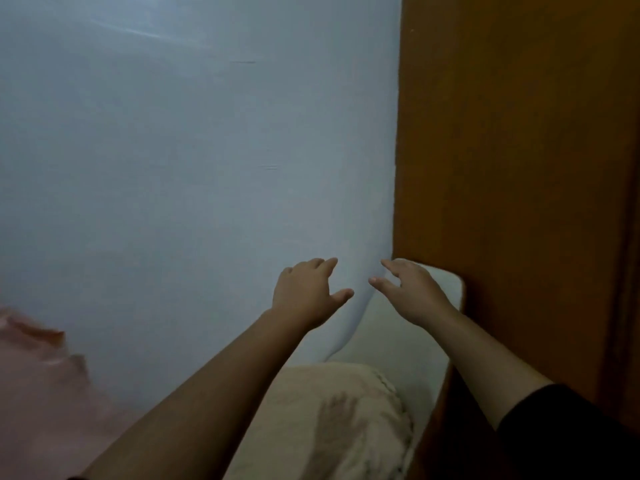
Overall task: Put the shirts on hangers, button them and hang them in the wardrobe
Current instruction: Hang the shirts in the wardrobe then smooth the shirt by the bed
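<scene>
Two bare hands reaching forward side by side over a pale blue cloth that fills most of the view, probably a shirt spread or held up close to the camera, though too blurred and featureless to name collar, placket or buttons. Left hand raised in front of the cloth's lower right edge, fingers spread and loosely bent, thumb out, gripping nothing that can be seen. Right hand just beside it, apart by a narrow gap, fingers likewise released and reaching, a black sleeve pushed up the forearm. Below the hands, a white mattress edge and a cream fleecy blanket on the bed; at lower left a pink cloth, perhaps another shirt. To the right, an orange-brown wooden panel, likely the wardrobe side or door.

No hanger in view, no buttons distinguishable. Judged from this, an early step: going for the blue cloth's edge to take hold, before any hanging or buttoning. Next move calls for both hands closing on the hem or side seam where it curls near the mattress corner, pinching fabric only, then lifting it free of the bed to find collar and shoulders for a hanger
</scene>
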The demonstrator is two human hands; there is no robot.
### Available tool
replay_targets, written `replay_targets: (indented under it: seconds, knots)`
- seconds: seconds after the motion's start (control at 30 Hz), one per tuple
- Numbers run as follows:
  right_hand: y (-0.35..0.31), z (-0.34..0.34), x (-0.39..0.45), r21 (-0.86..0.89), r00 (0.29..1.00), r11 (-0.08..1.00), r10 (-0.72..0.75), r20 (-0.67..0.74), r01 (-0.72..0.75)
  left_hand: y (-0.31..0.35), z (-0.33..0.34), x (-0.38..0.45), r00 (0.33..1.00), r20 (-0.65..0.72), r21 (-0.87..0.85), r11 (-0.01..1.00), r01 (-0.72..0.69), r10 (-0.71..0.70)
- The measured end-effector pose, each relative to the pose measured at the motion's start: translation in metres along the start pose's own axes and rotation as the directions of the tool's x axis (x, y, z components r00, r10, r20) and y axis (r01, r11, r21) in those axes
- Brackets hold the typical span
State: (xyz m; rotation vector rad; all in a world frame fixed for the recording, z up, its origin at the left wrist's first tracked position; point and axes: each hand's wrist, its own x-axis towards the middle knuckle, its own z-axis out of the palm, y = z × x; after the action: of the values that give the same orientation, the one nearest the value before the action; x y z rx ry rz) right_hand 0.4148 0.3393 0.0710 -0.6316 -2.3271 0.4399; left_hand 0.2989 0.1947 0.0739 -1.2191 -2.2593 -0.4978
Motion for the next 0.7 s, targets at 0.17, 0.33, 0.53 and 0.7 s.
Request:
replay_targets:
  seconds: [0.17, 0.33, 0.53, 0.7]
  knots:
    - [0.038, -0.049, -0.004, -0.153, 0.986, 0.978, 0.126, -0.109, -0.142, 0.050, 0.028, 0.039, 0.984, -0.023, -0.135, 0.975, -0.179, 0.178]
    - [0.065, -0.092, -0.005, -0.237, 0.942, 0.925, 0.242, -0.231, -0.296, 0.099, 0.048, 0.069, 0.950, -0.069, -0.235, 0.920, -0.312, 0.305]
    - [0.097, -0.145, 0.006, -0.305, 0.896, 0.879, 0.245, -0.370, -0.366, 0.157, 0.068, 0.111, 0.883, -0.115, -0.325, 0.823, -0.466, 0.454]
    - [0.127, -0.198, 0.028, -0.400, 0.891, 0.843, 0.183, -0.415, -0.359, 0.219, 0.079, 0.165, 0.795, -0.256, -0.391, 0.693, -0.606, 0.550]
